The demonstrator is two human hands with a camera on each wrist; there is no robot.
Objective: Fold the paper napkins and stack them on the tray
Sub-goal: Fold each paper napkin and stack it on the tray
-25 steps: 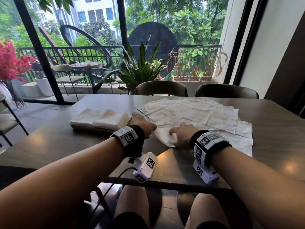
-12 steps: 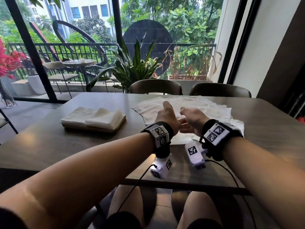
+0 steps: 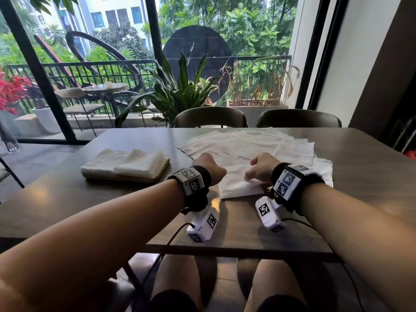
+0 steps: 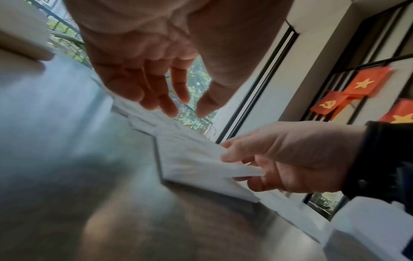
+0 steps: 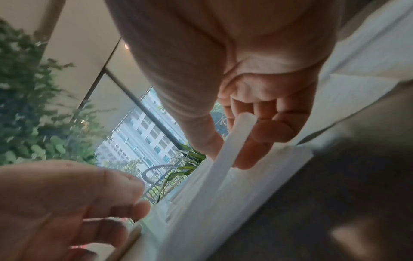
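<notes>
Beyond the dark wooden table [image 3: 90,199] a glass wall looks onto a balcony with a railing, a potted plant [image 3: 180,91] and two empty chairs [image 3: 210,117] pulled up at the far edge. On the table's left part sits a flat tray [image 3: 126,176] carrying a stack of folded napkins [image 3: 126,162], white and slightly uneven on top. Farther right, a loose spread of unfolded paper napkins [image 3: 247,143] overlaps across the middle of the table. At the spread's near edge lies a folded napkin [image 3: 236,184], its right side lifted off the surface. The right hand [image 3: 262,168] pinches that raised edge between thumb and curled fingers, as both wrist views show plainly; the paper's layers bunch where they pass through the grip. The left hand [image 3: 208,166] hangs just beside the napkin's left side, over the spread, with fingers [image 4: 156,88] loosely extended and thumb apart, holding nothing and touching nothing that can be seen. Small red flags [image 4: 357,88] hang on a dark frame in the left wrist view.
</notes>
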